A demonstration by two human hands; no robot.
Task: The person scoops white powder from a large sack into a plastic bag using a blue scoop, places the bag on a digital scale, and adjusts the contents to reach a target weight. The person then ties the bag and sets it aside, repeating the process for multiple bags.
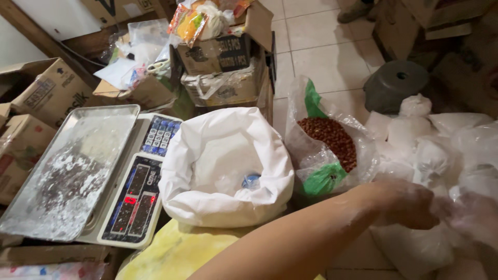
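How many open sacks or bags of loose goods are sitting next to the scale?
2. A white sack of white powder stands right beside the scale; a clear bag of brown nuts sits to its right. Tied white packets pile up further right; others may be hidden.

clear plastic bag [474, 218] of white powder — limp and blurred, at the right among other filled bags, hand-gripped.

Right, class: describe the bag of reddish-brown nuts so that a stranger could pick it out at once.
Start at the big white sack with its top rolled open, beside the digital scale. Directly to its right stands a clear plastic bag with green patches. Alone among the white-filled bags nearby, it holds reddish-brown nuts.
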